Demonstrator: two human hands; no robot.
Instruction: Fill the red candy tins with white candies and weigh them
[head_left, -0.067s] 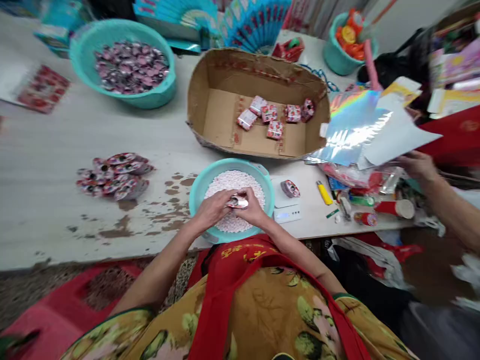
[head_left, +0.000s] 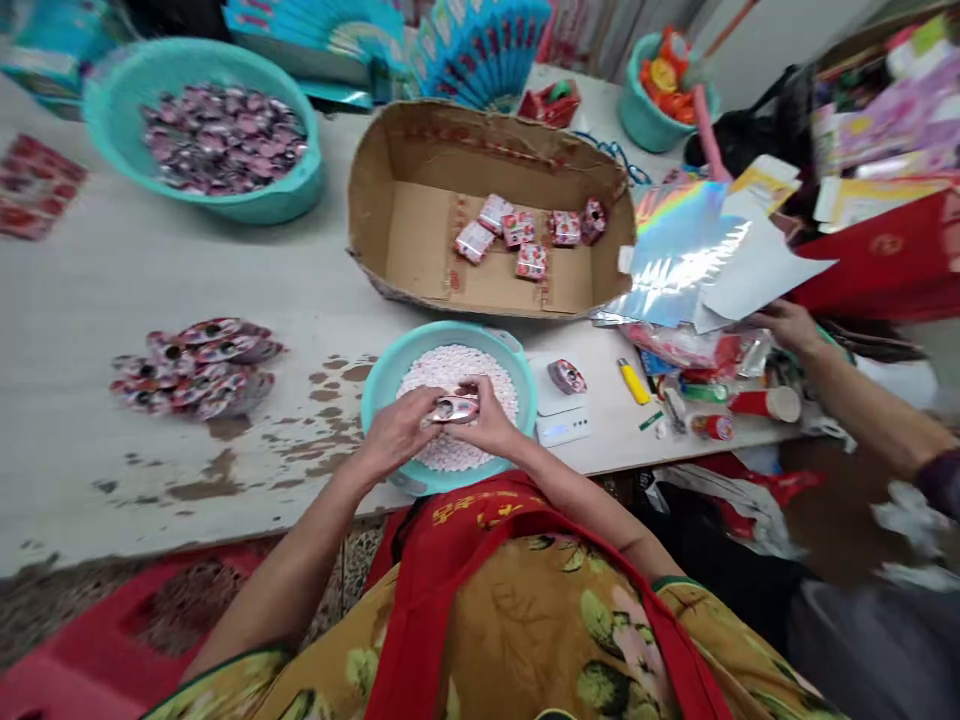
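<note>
My left hand (head_left: 396,432) and right hand (head_left: 489,428) both pinch a shiny packet (head_left: 452,408), its print blurred and its ends hidden by my fingers, over the teal bowl (head_left: 373,390) of white pellets at the worktop's (head_left: 150,270) front edge. The cardboard box (head_left: 375,200) behind holds a few wrapped packets.

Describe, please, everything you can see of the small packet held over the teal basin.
The packet is small and shiny, silvery foil by its look. It lies about level, pinched at its ends between the left hand and the right hand, above the white pellets in the teal basin. Whether it is open or sealed cannot be told.
</note>
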